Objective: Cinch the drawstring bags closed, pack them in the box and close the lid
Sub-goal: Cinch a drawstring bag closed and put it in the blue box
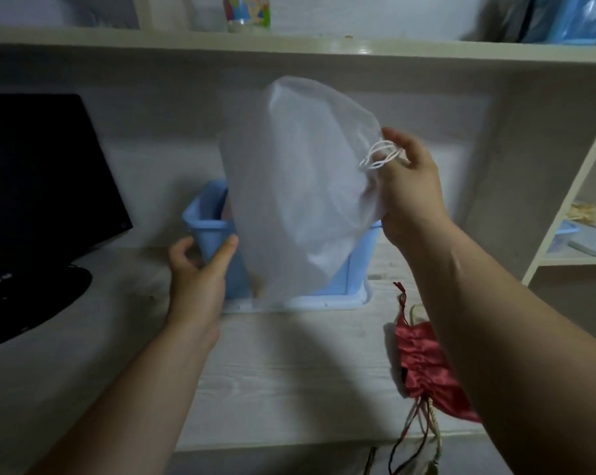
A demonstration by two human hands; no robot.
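The person is visible only as two bare forearms and two bare hands. The left forearm fills the lower left of the frame and narrows to the wrist under the left hand, left of centre. The right forearm looks broader in the wide-angle view. It rises from the lower right edge to the right hand, and a faint tendon line marks it just below the wrist.

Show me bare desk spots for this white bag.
Bare desk in front of the blue box, between left hand and red drawstring bag; another patch between monitor base and left hand. Crowded at right, around that bag's cords.
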